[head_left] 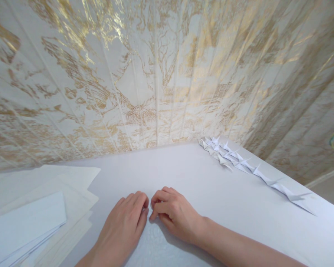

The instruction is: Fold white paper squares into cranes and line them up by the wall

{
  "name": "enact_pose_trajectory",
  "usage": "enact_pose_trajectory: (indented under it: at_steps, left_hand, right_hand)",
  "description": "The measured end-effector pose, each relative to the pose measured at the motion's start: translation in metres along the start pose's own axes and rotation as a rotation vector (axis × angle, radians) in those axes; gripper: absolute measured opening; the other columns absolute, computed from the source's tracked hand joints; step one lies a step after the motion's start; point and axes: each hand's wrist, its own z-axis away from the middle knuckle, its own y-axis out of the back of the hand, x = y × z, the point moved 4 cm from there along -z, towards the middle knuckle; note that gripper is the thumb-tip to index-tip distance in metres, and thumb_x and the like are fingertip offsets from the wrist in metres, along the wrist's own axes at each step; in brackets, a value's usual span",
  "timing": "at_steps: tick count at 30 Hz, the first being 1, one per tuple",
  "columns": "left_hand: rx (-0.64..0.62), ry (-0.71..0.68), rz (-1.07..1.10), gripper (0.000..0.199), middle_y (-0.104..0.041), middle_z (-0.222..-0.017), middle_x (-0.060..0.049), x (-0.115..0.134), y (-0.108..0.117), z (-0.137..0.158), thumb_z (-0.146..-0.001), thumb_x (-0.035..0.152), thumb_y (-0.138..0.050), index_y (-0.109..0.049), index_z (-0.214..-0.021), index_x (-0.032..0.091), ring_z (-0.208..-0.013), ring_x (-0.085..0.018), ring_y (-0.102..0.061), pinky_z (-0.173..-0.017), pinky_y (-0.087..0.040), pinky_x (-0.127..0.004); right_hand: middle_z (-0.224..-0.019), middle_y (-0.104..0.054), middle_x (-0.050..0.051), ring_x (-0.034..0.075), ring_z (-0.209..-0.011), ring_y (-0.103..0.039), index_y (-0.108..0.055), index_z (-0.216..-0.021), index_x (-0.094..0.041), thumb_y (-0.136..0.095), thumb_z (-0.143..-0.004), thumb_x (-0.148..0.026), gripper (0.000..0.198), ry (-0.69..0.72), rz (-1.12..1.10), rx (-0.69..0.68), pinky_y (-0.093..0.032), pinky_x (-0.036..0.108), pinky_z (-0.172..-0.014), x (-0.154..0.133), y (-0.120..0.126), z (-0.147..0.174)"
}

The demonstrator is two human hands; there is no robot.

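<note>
My left hand [125, 222] rests low on the white table [156, 163], its fingers curled and pressed together, thumb toward the right. Close beside it, almost touching, my right hand [175, 215] has its fingers bent inward, with the index finger reaching down to the surface. Both sets of fingertips meet around one small spot. Whatever they hold there, if anything, is hidden or blends into the white surface. Below the hands a faintly textured, shiny patch [153, 244] shows on the tabletop.
Folded white paper cranes [231, 155] stand in rows along the table's right edge. At the left lie fanned cream paper sheets [80, 178], with a stack of pale folded paper [30, 218] on top. A white and gold patterned curtain [144, 85] hangs behind the table.
</note>
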Motion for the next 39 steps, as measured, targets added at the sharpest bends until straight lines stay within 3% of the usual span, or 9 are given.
enact_pose_trajectory:
  at_steps: [8, 23, 39]
  left_hand:
    - [0.007, 0.043, 0.109, 0.014, -0.058, -0.081, -0.001, -0.0009, 0.0064, 0.0028, -0.078, 0.012, -0.044, -0.048, -0.083, 0.024, -0.081, -0.022, -0.058, -0.075, -0.040, -0.036]
    - [-0.004, 0.009, 0.165, 0.031, -0.055, -0.081, -0.001, -0.0035, 0.0043, 0.0010, -0.070, -0.001, -0.034, -0.048, -0.084, 0.023, -0.082, -0.022, -0.055, -0.075, -0.037, -0.035]
    - [-0.029, 0.010, 0.149, 0.027, -0.054, -0.084, -0.003, -0.0009, 0.0040, 0.0018, -0.070, 0.002, -0.035, -0.045, -0.084, 0.023, -0.084, -0.023, -0.053, -0.077, -0.037, -0.037]
  right_hand:
    - [-0.091, -0.065, 0.002, 0.017, -0.084, -0.056, -0.073, -0.079, -0.021, -0.059, -0.082, 0.001, 0.026, -0.001, -0.010, 0.001, -0.043, 0.029, -0.082, 0.0013, -0.0009, 0.0009]
    - [-0.091, -0.064, 0.003, 0.017, -0.085, -0.056, -0.074, -0.080, -0.022, -0.059, -0.079, 0.002, 0.029, -0.016, -0.053, 0.013, -0.043, 0.031, -0.082, -0.0007, -0.0008, 0.0009]
    - [-0.092, -0.064, 0.003, 0.018, -0.086, -0.056, -0.074, -0.083, -0.021, -0.060, -0.078, 0.003, 0.028, -0.010, -0.083, 0.031, -0.043, 0.032, -0.083, 0.0009, -0.0007, 0.0010]
